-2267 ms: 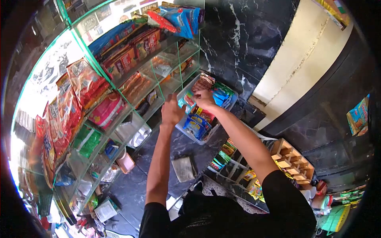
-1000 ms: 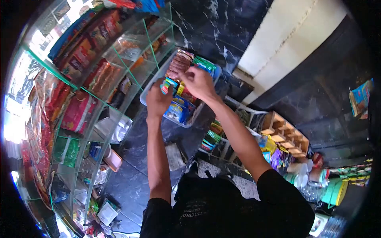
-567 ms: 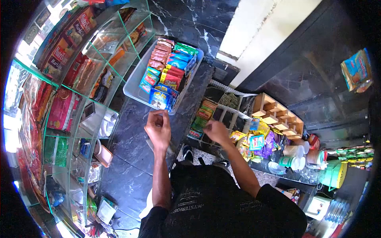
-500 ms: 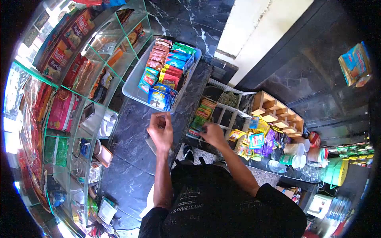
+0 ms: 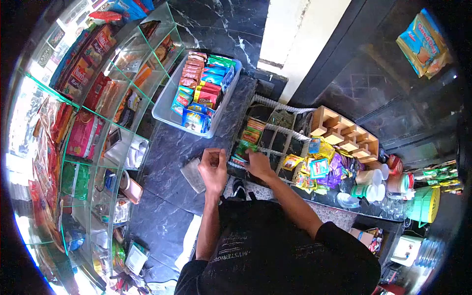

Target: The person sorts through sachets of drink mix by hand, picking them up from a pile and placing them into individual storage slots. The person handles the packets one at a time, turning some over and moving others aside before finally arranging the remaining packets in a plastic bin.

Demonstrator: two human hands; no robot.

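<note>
Over the dark marbled counter (image 5: 167,162), my left hand (image 5: 212,169) is held with curled fingers. A brownish patch shows inside the curl, but I cannot make out what it is. My right hand (image 5: 259,164) reaches into the white rope-edged divided basket (image 5: 281,129), its fingers closed on a green sachet (image 5: 249,148) in the left row. Several orange and green sachets (image 5: 253,129) stand in the same row, just beyond those fingers. Farther back, a clear plastic tub (image 5: 164,114) holds upright rows of brown, green, blue and red drink sachets (image 5: 208,93).
Glass shelves (image 5: 110,115) packed with packets rise on the left. To the right are a wooden divided rack (image 5: 344,135), a heap of yellow and purple sachets (image 5: 324,167) and lidded jars (image 5: 368,189). A grey flat piece (image 5: 193,176) lies beside my left hand.
My left hand has moved slightly right and nearer to me in the view. My right hand stays at the basket, its fingers now on the green sachet. The whole view has shifted a little.
</note>
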